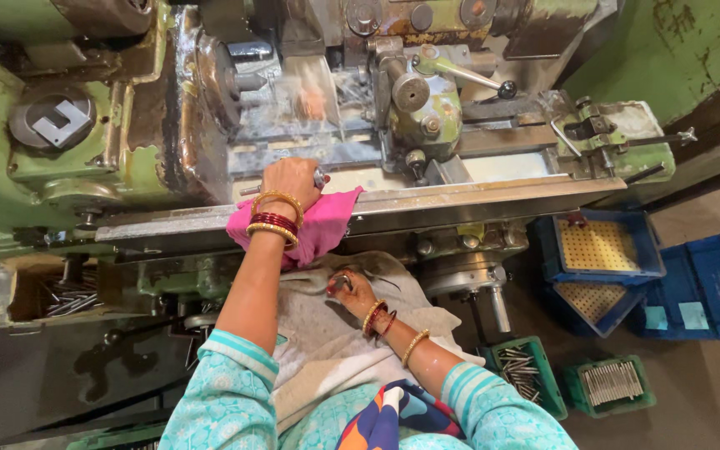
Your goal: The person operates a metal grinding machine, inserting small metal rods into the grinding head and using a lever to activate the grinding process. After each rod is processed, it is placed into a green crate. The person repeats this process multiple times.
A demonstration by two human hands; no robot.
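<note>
The big green machine [85, 125] fills the upper half of the frame, oily and worn, with its lever and black knob [506, 87] at upper centre and a long metal ledge [477, 198] running across the middle. Below it, a grey-white cloth [327, 333] lies over my lap in the lower centre.

At the right edge stand the blue crates [693, 287]; one of them holds a yellow perforated tray [597, 246]. Lower down, near the bottom right, sit two small green bins [614, 385] full of slim metal pins. A box of the same pins [72, 296] shows at the left, under the machine.

My left hand [291, 182] reaches up to the ledge at the centre of the frame — its fingers are curled shut around a short metal rod [320, 177], whose end pokes out on the right of my fist. A pink cloth [318, 229] hangs from the ledge just under that wrist, touching my bangles.

My right hand [353, 292] rests on the grey-white cloth, below the pink one — its fingers are pressed together, pinching a small dark metal piece [342, 284]; what kind of piece it is, I cannot tell.
</note>
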